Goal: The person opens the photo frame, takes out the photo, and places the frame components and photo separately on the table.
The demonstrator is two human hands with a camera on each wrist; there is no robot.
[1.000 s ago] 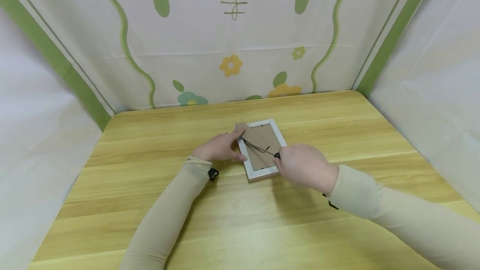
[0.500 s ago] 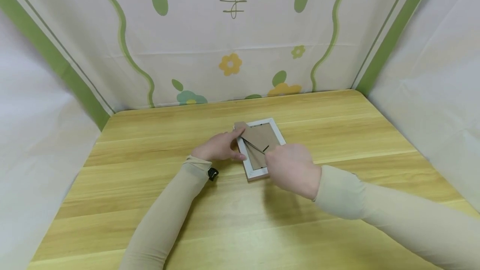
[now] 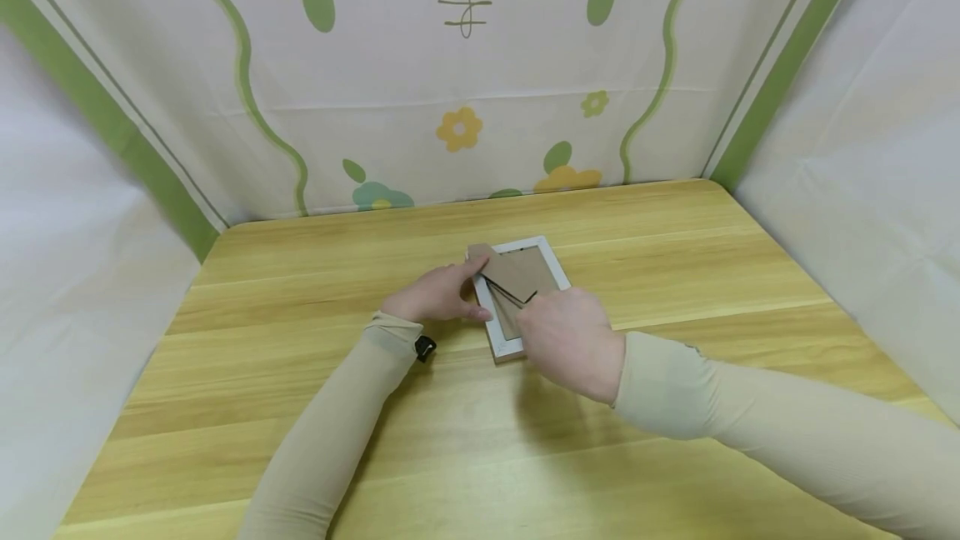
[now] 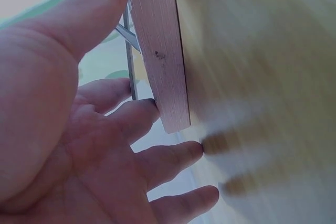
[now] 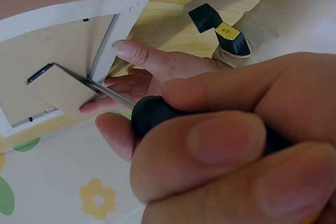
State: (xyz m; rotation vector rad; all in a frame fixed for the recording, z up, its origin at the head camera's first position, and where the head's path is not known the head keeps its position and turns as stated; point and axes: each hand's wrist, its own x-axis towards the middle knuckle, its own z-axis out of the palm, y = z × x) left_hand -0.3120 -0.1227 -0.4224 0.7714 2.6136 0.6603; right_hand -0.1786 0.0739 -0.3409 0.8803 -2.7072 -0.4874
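A picture frame [image 3: 507,348] lies face down, its white back edge and brown backing board [image 5: 31,51] showing. The stand flap [image 3: 510,275] slants across the board and past the left rim. My right hand [image 3: 570,340] grips the black handle of a screwdriver [image 5: 152,115]. Its metal shaft reaches the frame's inner edge beside the flap; in the left wrist view the flat tip is by the frame's side. My left hand [image 3: 435,294] is at the left rim, thumb on the white border and index finger at the flap's corner. Its other fingers are spread and mostly straight.
The wooden table [image 3: 375,457] extends around the frame. Behind it hangs a white cloth [image 3: 360,82] printed with flowers, and white sheets [image 3: 885,215] flank both sides. A black device [image 3: 425,347] is strapped at the left wrist.
My right hand has moved left and closer over the frame, so it hides the screwdriver in the head view. My left hand and the frame stay in place.
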